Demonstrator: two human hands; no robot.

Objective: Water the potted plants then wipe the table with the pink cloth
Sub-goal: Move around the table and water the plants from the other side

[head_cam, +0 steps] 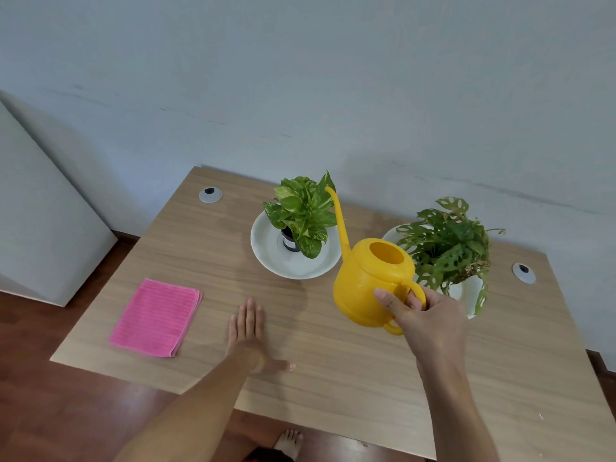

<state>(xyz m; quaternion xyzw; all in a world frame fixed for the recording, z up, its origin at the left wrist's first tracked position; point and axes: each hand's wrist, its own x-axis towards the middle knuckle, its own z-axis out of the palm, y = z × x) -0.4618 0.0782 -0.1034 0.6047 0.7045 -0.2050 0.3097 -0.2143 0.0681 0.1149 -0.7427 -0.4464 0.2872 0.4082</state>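
My right hand [421, 313] grips the handle of a yellow watering can [368, 281], held above the table with its long spout rising beside the leaves of a pothos plant [301, 215]. That plant stands in a small dark pot on a white plate [266, 251]. A second plant with holed leaves [448, 245] sits on another white plate [468, 293] right of the can. My left hand [248, 326] lies flat on the wooden table [333, 368], fingers spread. A folded pink cloth [156, 316] lies to its left.
Two grey cable grommets [210, 195] [523, 272] are set into the table near its back corners. A pale wall stands right behind the table. A white cabinet [40, 221] stands at the left on the dark wood floor. A bare foot [289, 443] shows below the front edge.
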